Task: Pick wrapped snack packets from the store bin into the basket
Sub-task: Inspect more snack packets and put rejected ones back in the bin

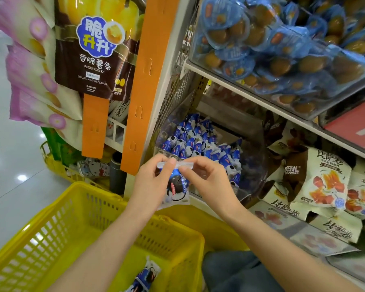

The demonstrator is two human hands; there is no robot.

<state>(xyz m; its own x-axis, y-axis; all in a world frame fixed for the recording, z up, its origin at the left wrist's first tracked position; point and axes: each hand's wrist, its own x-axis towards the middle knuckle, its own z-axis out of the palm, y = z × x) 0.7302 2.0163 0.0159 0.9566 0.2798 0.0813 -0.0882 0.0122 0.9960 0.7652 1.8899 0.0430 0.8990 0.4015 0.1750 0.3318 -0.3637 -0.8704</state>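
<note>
A blue-and-white wrapped snack packet (pixel 176 187) hangs upright in front of the shelf. My left hand (pixel 154 180) and my right hand (pixel 207 180) both pinch its sealed top edge. Behind it, a clear store bin (pixel 249 165) holds several matching packets (pixel 195 142). Below, a yellow basket (pixel 93 224) stands on the floor with one such packet (pixel 144 277) lying in it. The held packet is above the basket's far rim.
Hanging potato-stick bags (pixel 93 49) and an orange strip (pixel 148 81) fill the upper left. A higher bin holds blue egg packs (pixel 282 45). Cream snack bags (pixel 325 182) sit right of the bin. A second yellow basket (pixel 57 165) is behind.
</note>
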